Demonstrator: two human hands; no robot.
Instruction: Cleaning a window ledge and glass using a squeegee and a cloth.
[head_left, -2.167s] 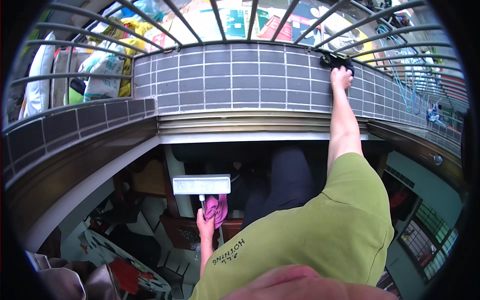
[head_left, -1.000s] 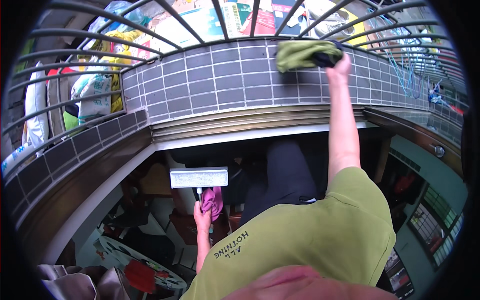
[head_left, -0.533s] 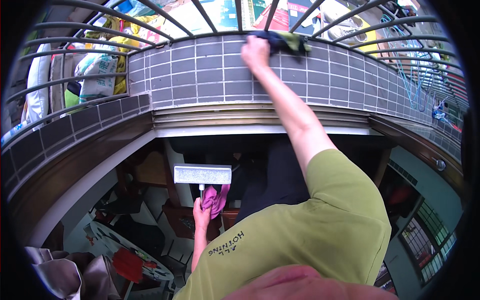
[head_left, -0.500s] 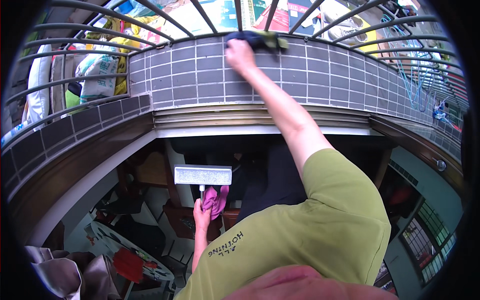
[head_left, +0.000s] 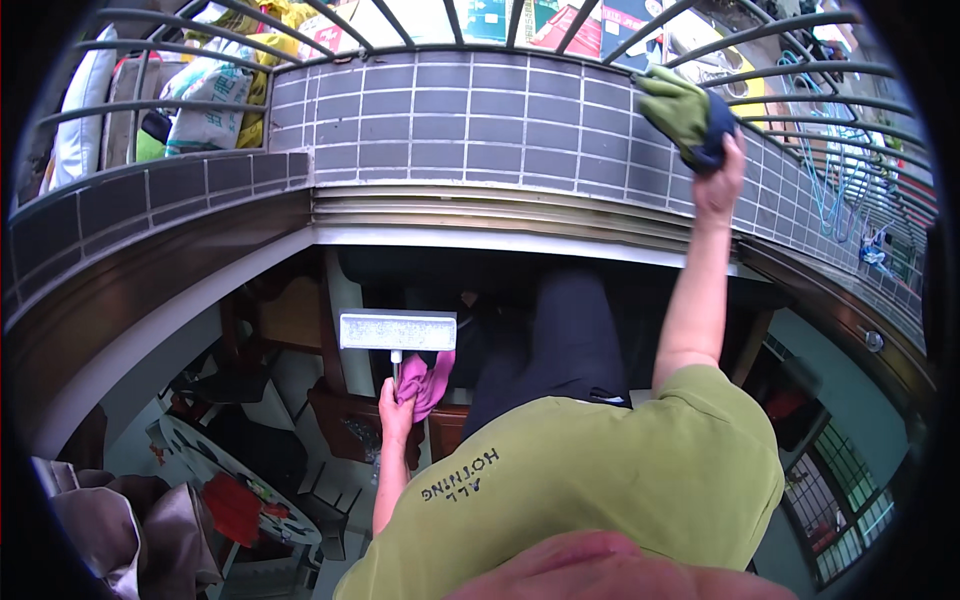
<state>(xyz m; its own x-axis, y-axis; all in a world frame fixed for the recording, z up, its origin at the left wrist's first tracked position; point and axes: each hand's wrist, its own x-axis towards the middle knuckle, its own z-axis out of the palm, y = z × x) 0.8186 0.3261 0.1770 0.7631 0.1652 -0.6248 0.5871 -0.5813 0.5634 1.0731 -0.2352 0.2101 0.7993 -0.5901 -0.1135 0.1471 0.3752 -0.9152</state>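
Note:
My right hand (head_left: 722, 185), arm stretched forward, is closed on a green and navy cloth (head_left: 682, 112). The cloth hangs over the right part of the grey tiled sill (head_left: 450, 125), close to the metal bars; whether it touches the tiles is hard to tell. Low on the left, inside the window, my left hand (head_left: 396, 408) is wrapped round the handle of a window squeegee (head_left: 398, 331) with a wide pale pad on its head. A pink cloth (head_left: 430, 388) hangs at the same hand, bunched against the handle.
Curved metal bars (head_left: 512, 24) edge the far side of the sill, with sacks (head_left: 212, 108) and flat packages beyond. A metal window track (head_left: 450, 208) runs along the near side. Indoors at lower left are a table (head_left: 190, 440) and a shiny draped fabric (head_left: 140, 530).
My right hand has swept the green and navy cloth from the middle of the sill to its right part. The squeegee and pink cloth have barely shifted in my left hand.

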